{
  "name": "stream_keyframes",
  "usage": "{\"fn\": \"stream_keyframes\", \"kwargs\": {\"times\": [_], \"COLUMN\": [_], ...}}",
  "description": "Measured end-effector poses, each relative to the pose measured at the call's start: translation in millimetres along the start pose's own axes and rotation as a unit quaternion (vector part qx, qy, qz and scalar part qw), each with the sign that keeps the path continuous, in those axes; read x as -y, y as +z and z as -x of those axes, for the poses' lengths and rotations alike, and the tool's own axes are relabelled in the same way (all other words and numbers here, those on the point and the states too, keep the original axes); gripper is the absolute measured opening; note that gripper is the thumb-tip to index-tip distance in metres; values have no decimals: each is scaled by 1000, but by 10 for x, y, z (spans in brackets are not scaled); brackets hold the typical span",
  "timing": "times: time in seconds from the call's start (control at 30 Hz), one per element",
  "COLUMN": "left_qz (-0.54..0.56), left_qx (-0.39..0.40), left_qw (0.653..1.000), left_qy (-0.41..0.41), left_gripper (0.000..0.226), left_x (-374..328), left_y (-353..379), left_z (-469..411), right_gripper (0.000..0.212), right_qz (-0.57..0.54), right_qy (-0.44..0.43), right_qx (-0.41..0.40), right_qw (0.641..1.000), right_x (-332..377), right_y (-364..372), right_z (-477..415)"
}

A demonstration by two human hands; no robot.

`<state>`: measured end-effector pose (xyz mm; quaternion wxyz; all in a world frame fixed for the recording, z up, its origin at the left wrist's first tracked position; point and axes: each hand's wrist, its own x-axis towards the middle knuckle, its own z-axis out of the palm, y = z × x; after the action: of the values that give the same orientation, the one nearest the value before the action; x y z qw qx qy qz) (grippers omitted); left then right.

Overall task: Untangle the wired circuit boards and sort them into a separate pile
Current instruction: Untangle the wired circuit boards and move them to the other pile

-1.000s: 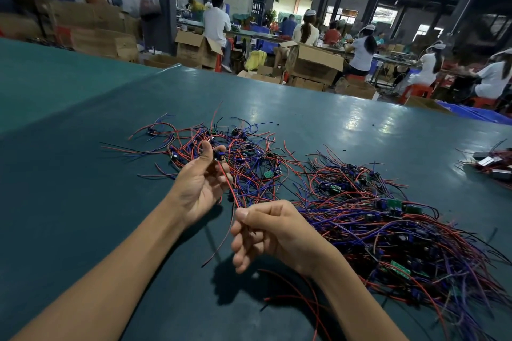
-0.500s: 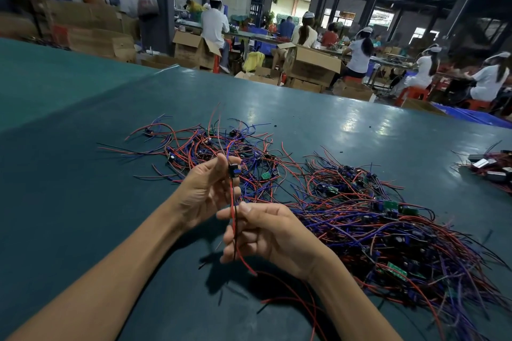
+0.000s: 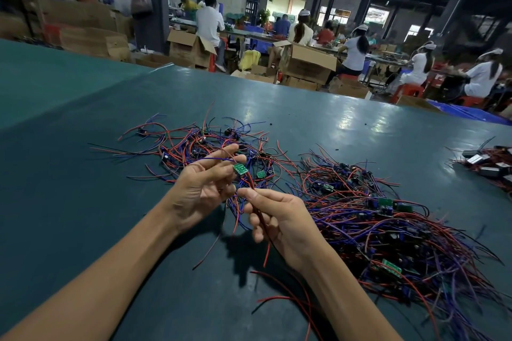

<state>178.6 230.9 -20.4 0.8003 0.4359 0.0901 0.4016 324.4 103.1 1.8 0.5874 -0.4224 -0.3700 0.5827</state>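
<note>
Head view, near edge: loose red wires [image 3: 279,299] lie curved on the dark green, smooth tabletop [image 3: 69,188] between the two forearms.
Right hand [image 3: 279,219]: raised above the tabletop, thumb and forefinger pinching the red and black leads [image 3: 261,223]; the other fingers curl loosely round them.
Leads: thin, insulated and flexible. They run from the board towards the viewer, through the right palm, with their free ends hanging below it.
Left hand [image 3: 202,185]: palm turned up, fingers half curled, fingertips holding the wired circuit board [image 3: 240,169]. A blue wire [image 3: 213,159] crosses its fingers sideways.
Board: small, square, flat and green, with its printed face tilted towards the camera. It is held above the tabletop, just beyond the right thumb.
Right pile [image 3: 401,230]: a dense tangle of red, blue and purple wires with green boards showing through.
Far pile [image 3: 194,141]: smaller and looser, behind the hands.
Right edge: black cased parts [image 3: 487,163] with red wires, well apart from both piles.
Background: open cardboard boxes [image 3: 307,63] and seated workers [image 3: 209,22] in white.
</note>
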Motion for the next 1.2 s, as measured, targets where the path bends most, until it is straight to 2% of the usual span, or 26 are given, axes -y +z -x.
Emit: {"fn": "stream_keyframes", "kwargs": {"times": [0.1, 0.23, 0.3, 0.43, 0.53, 0.6, 0.67, 0.7, 0.8, 0.9, 1.1, 1.2], "left_qz": [-2, 24, 39, 53, 70, 67, 46, 33, -22, -67, -87, -102], "left_qx": [-11, -71, -112, -195, -223, -218, -200, -186, -140, -115, -119, -126], "left_qw": [1000, 997, 993, 979, 972, 973, 978, 982, 990, 991, 989, 987], "left_qy": [-9, -7, 12, 32, 33, 35, 34, 29, -4, -14, -16, -21], "left_gripper": [57, 22, 13, 13, 22, 21, 18, 17, 14, 14, 16, 16], "left_x": [10, 15, 8, -51, -97, -108, -86, -64, 3, 63, 100, 133], "left_y": [1, 41, 64, 49, 16, 20, 51, 69, 128, 153, 72, 66], "left_z": [3, 4, -13, -35, -25, -18, -5, 7, 37, 39, 8, -16], "right_gripper": [15, 14, 11, 11, 10, 8, 11, 12, 17, 20, 21, 24], "right_qz": [-10, -21, 1, 81, 198, 343, 482, 523, 581, 631, 637, 646], "right_qy": [2, 3, 15, 84, 60, -24, -124, -163, -216, -190, -35, -1], "right_qx": [-5, -20, -17, 17, 4, -44, -95, -115, -155, -184, -289, -320], "right_qw": [1000, 1000, 1000, 993, 978, 938, 862, 829, 769, 729, 714, 693], "right_x": [-14, 0, 28, 182, 426, 637, 874, 997, 1351, 1581, 1499, 1381], "right_y": [5, -2, -25, -74, -111, -171, -279, -349, -585, -884, -1468, -1603], "right_z": [-14, -28, -12, 75, 193, 296, 419, 497, 755, 976, 1251, 1267]}}
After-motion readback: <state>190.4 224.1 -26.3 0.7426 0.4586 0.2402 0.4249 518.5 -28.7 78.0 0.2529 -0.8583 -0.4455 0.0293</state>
